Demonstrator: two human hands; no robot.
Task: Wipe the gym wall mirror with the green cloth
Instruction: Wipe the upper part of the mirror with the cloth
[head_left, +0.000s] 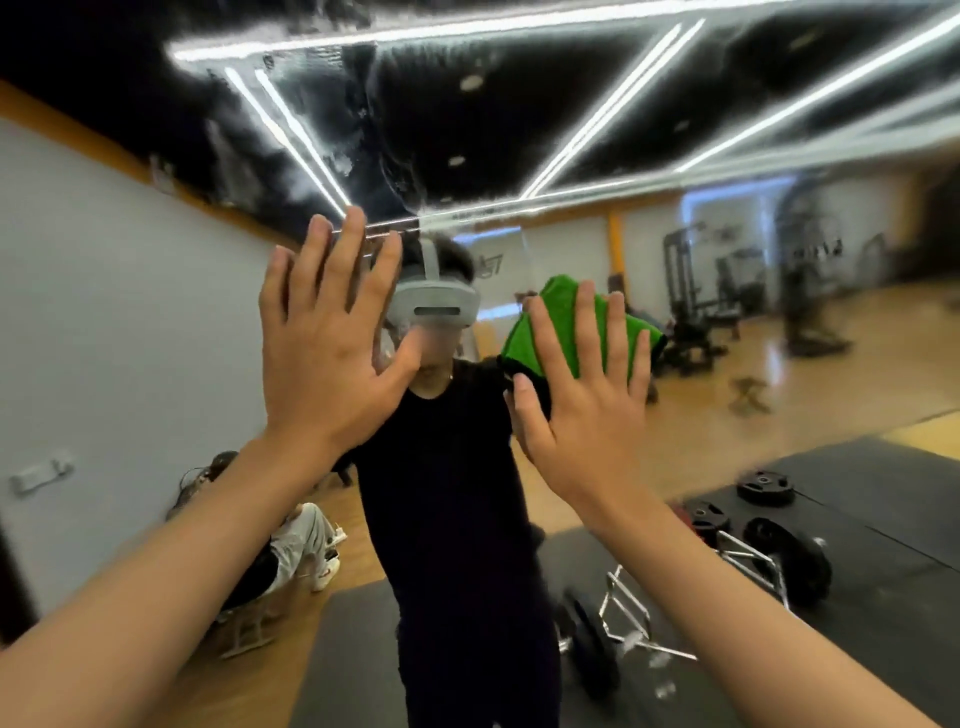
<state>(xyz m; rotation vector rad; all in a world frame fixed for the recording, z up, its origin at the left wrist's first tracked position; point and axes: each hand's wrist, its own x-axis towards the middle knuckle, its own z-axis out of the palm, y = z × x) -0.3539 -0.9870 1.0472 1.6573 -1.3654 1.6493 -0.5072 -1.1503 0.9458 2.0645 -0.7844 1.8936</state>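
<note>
The mirror (467, 130) fills the view, streaked near the top. The left hand (327, 358) seems to lie flat on the glass, fingers spread, likely as a brace. The right hand (587, 415), fingers straight, presses the cloth (563, 322) against the glass at head height, spreading pressure evenly.

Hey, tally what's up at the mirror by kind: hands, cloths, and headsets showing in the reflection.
Hands: 2, the left hand and the right hand, fingers straight
Cloths: 1, the green cloth under the right hand
Headsets: 1, the grey headset in the reflection
Total: 4
</note>
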